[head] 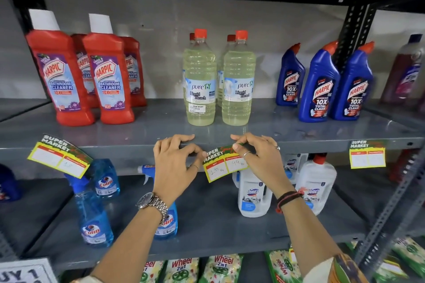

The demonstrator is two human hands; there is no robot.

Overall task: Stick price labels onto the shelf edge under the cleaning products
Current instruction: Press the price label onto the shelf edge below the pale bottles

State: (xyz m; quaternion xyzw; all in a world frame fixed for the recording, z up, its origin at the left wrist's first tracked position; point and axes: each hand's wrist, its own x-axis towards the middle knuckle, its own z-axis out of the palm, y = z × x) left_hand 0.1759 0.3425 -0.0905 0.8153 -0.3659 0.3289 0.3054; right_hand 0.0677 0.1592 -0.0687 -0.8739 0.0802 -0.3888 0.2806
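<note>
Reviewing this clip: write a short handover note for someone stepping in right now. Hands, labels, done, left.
Left hand: pinching the middle label's left top corner against the shelf edge.
Right hand: pinching its top right.
Middle label: under the bleach bottles, tilted, not yet pressed flat.
Done: left label under the red Harpic, hanging crooked; right label under the blue Harpic.
Left: level and press the middle label; perhaps straighten the left one.

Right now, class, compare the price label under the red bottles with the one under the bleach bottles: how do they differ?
The left label hangs alone, tilted down to the right; the middle label is held by both hands and tilts up to the right. Only the middle label shows clear handwritten prices. Both are yellow supermarket labels.
</note>
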